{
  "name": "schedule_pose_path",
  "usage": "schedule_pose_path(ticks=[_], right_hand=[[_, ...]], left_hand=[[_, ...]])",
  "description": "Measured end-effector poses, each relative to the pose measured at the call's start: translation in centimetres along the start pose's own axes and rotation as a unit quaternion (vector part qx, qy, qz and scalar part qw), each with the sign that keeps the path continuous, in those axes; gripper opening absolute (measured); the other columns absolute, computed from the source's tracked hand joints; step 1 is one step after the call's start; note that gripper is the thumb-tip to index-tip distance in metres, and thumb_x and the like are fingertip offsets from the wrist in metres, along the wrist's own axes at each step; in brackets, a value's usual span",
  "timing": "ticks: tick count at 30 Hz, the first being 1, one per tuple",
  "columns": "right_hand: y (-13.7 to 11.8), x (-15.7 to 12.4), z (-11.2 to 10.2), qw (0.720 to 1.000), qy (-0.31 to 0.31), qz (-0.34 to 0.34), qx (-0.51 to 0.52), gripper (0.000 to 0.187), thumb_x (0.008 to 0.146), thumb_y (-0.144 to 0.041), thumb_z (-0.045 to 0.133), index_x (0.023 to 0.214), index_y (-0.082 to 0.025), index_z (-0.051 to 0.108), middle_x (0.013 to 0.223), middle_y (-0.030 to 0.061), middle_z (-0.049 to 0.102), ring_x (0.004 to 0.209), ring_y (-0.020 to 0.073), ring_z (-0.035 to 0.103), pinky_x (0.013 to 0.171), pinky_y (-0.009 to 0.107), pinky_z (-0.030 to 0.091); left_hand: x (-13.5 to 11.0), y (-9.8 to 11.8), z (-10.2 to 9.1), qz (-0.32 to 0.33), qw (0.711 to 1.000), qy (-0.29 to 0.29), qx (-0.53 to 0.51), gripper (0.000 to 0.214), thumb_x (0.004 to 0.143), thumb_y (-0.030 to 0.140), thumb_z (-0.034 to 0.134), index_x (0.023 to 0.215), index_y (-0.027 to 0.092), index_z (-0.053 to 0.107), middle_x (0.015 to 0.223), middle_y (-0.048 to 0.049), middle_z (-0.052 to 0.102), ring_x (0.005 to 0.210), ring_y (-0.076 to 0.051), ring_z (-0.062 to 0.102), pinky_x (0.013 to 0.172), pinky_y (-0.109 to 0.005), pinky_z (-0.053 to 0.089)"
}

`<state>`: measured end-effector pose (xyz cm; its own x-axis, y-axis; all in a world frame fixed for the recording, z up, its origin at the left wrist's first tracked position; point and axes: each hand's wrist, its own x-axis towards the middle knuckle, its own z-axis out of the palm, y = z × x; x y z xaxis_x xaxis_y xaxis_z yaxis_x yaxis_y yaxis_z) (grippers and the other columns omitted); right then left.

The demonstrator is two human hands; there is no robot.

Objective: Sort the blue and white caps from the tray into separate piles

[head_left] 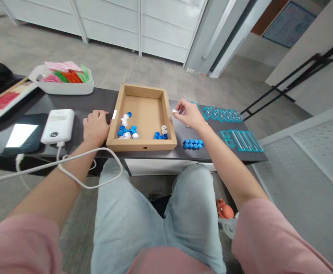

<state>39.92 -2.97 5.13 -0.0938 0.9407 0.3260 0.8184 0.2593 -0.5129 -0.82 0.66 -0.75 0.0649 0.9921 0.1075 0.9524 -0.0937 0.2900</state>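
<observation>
White piece (174,111) pinched beside the box (126,144).
Near the front edge of the desk (103,98), blue pieces (193,144) are ranged in two rows. At the box's left edge the left hand (96,123) is rested; its closure cannot be told. Off the right edge, the white piece is clamped in the right hand (190,114); a light, level fingertip grip is advised.

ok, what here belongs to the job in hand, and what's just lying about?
In the job:
- cardboard tray
- blue and white faceted pieces inside
- white piece in right hand
- grouped blue pieces
- possibly teal plastic pieces

Apparently lying about:
- white power bank
- white cable
- white basket
</observation>
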Motion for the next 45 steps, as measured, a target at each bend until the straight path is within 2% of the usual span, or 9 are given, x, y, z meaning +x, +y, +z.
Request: schedule_pose_path(ticks=[4,7,14,21,26,34,38,41,45], right_hand=[[7.0,-6.2,-6.0,0.987,0.099,0.126,-0.022,0.018,0.091,-0.032,0.079,0.091,-0.028,0.062,0.088,0.0006,0.077,0.084,0.0223,0.071,0.085,0.035,0.056],[9.9,-10.1,-7.8,0.971,0.085,0.211,-0.072,0.018,0.090,-0.026,0.080,0.090,-0.027,0.062,0.090,0.0023,0.080,0.084,0.0230,0.074,0.085,0.035,0.057],[11.8,-11.7,-6.4,0.946,-0.005,0.270,-0.180,0.019,0.095,-0.011,0.077,0.101,-0.026,0.068,0.103,0.0086,0.084,0.100,0.0279,0.081,0.094,0.037,0.062],[13.3,-10.6,-5.3,0.950,0.018,0.274,-0.150,0.019,0.102,-0.011,0.074,0.112,-0.025,0.066,0.120,0.0135,0.085,0.107,0.0279,0.084,0.099,0.039,0.066],[14.0,-10.8,-5.0,0.958,0.036,0.263,-0.114,0.029,0.095,-0.007,0.073,0.115,-0.025,0.065,0.122,0.0121,0.083,0.103,0.0272,0.084,0.103,0.044,0.068],[13.8,-11.2,-5.5,0.961,0.051,0.248,-0.107,0.034,0.090,-0.011,0.075,0.120,-0.023,0.065,0.131,0.0167,0.077,0.102,0.0305,0.083,0.110,0.054,0.068],[12.5,-10.1,-5.9,0.969,0.089,0.194,-0.122,0.039,0.091,-0.018,0.080,0.128,-0.021,0.068,0.143,0.0206,0.070,0.099,0.0311,0.081,0.113,0.057,0.065],[9.0,-7.9,-4.5,0.989,0.083,0.093,-0.079,0.033,0.096,-0.027,0.079,0.128,-0.024,0.069,0.133,0.0151,0.076,0.100,0.0297,0.079,0.107,0.052,0.066],[1.4,-3.6,-0.4,0.998,-0.016,-0.054,-0.035,0.024,0.104,-0.031,0.074,0.127,-0.025,0.074,0.123,0.0099,0.081,0.101,0.0277,0.078,0.102,0.046,0.064]], left_hand=[[0.4,-0.3,0.0,-0.002,1.000,-0.021,0.015,0.071,0.112,0.037,0.033,0.168,0.007,0.064,0.175,-0.0321,0.058,0.159,-0.051,0.055,0.130,-0.068,0.045],[0.5,-0.3,0.0,-0.003,0.999,-0.025,0.023,0.074,0.112,0.039,0.029,0.169,0.007,0.063,0.176,-0.0325,0.056,0.160,-0.052,0.055,0.130,-0.069,0.046],[0.5,-0.4,0.1,0.001,0.999,-0.016,0.035,0.073,0.111,0.038,0.030,0.168,0.006,0.064,0.176,-0.0339,0.057,0.156,-0.054,0.056,0.128,-0.071,0.049],[0.7,-0.8,0.4,0.002,0.999,-0.010,0.041,0.072,0.112,0.037,0.030,0.168,0.009,0.065,0.173,-0.0324,0.060,0.155,-0.053,0.058,0.126,-0.071,0.050],[0.6,-0.6,0.3,0.002,0.999,-0.005,0.034,0.073,0.110,0.039,0.032,0.167,0.008,0.066,0.171,-0.0338,0.060,0.153,-0.054,0.058,0.126,-0.072,0.050],[0.5,-0.4,0.1,-0.005,1.000,-0.009,0.022,0.070,0.110,0.038,0.035,0.166,0.009,0.065,0.172,-0.0319,0.061,0.155,-0.050,0.055,0.128,-0.068,0.047],[0.1,0.0,-0.2,-0.006,1.000,-0.016,0.010,0.067,0.113,0.035,0.035,0.168,0.008,0.064,0.174,-0.0315,0.059,0.159,-0.049,0.053,0.131,-0.066,0.043],[-0.1,0.2,-0.2,-0.009,1.000,-0.008,0.005,0.065,0.114,0.034,0.037,0.167,0.010,0.065,0.172,-0.0297,0.060,0.160,-0.047,0.055,0.132,-0.062,0.042],[-0.1,0.1,0.2,-0.009,1.000,0.020,-0.004,0.061,0.110,0.033,0.043,0.163,0.017,0.070,0.168,-0.0271,0.065,0.156,-0.047,0.058,0.129,-0.060,0.044]])
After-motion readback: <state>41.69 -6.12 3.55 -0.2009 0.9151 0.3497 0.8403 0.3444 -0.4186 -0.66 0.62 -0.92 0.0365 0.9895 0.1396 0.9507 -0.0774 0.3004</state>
